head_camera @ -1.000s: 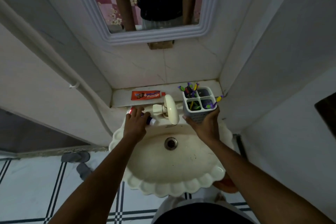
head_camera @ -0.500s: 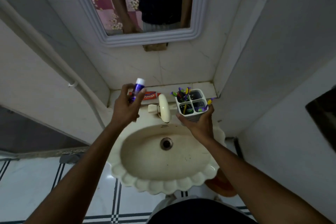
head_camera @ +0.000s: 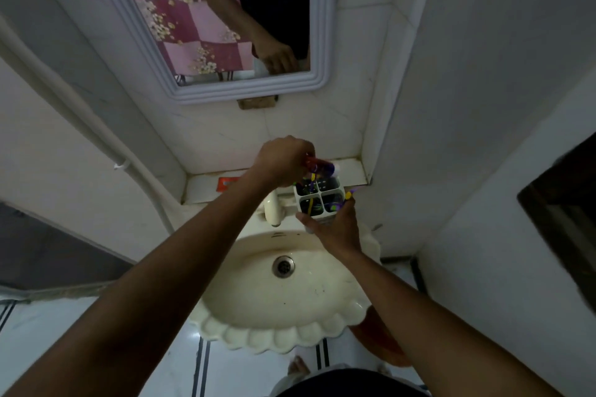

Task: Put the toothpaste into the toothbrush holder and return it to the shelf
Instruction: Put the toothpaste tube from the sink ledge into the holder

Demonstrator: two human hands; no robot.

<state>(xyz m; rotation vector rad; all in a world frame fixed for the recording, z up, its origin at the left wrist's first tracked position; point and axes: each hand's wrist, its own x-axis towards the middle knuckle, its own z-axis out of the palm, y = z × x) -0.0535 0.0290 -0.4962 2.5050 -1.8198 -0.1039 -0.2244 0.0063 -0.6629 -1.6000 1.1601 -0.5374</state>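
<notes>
Lying level, toothpaste (head_camera: 319, 167) cap rightward

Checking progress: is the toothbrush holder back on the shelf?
No, the right hand holds the toothbrush holder above the sink, in front of the shelf.

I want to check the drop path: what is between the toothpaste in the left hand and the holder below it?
In the head view, only toothbrush tips stand between the toothpaste and the holder; the tube hangs just over its back compartments.
</notes>
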